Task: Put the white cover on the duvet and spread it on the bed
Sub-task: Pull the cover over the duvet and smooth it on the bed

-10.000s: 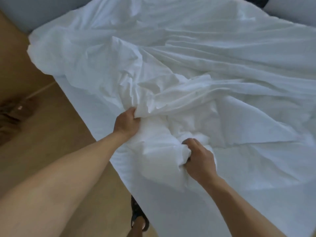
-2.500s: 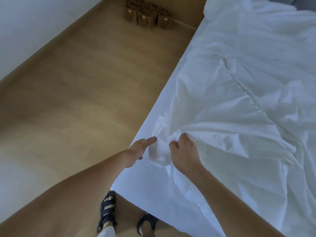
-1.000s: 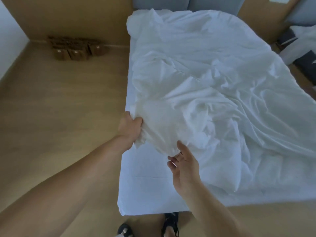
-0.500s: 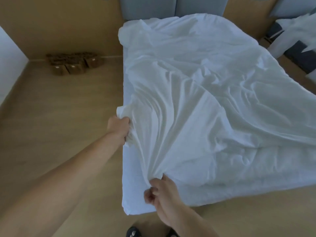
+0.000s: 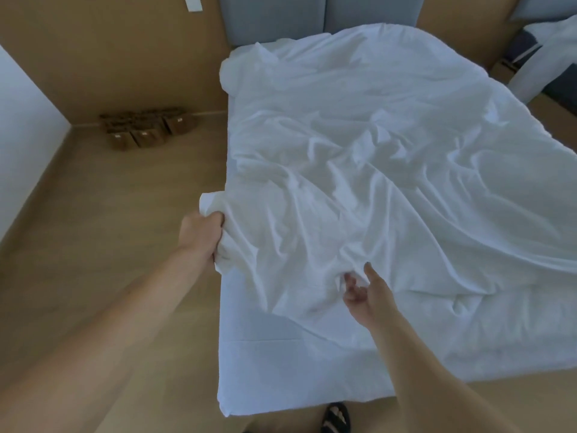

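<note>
White rumpled fabric duvet cover (image 5: 374, 170) sprawls across the white-sheeted bed (image 5: 281, 370); it looks light and limp, so it is best taken by its corners. At the bed's left edge the left hand (image 5: 201, 234) clamps a bunched corner. The right hand (image 5: 363, 292) curls loosely at a fold, perhaps pinching it.

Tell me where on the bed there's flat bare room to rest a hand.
The smooth white bottom sheet at the foot, between the rumpled white duvet and the mattress's near edge. Beyond, the duvet covers everything.
</note>
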### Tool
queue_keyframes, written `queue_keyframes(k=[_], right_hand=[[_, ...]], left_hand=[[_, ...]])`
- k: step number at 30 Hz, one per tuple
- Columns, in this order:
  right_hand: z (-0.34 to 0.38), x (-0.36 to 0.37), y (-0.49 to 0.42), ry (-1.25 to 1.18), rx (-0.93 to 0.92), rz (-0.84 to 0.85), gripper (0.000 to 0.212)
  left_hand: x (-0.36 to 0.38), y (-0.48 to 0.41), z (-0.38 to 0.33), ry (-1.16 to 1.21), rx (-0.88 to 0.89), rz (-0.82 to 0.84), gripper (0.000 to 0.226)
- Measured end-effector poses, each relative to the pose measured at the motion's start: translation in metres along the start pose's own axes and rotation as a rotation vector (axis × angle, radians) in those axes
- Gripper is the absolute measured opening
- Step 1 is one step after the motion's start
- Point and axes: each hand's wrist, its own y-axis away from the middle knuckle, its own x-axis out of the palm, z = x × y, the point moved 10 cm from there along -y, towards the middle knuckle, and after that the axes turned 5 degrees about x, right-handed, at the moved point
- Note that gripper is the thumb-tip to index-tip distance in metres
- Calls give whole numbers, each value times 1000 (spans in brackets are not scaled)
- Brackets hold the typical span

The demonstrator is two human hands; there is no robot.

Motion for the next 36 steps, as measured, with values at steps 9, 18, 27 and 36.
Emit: queue_keyframes(k=[9, 18, 27, 36], right_hand=[[-24, -31, 2, 116, -6, -237, 43], [-1, 55, 47, -190, -227, 311, 40], [-179, -91, 35, -301, 112, -303, 40], [-29, -13, 1, -645, -193, 51, 61]], left_hand=[[-1, 12, 25, 57, -100, 46, 12], [-3, 7, 23, 161, -144, 112, 15], [25, 18, -39, 257, -112, 235, 16], [-5, 5, -74, 230, -42, 196, 22]])
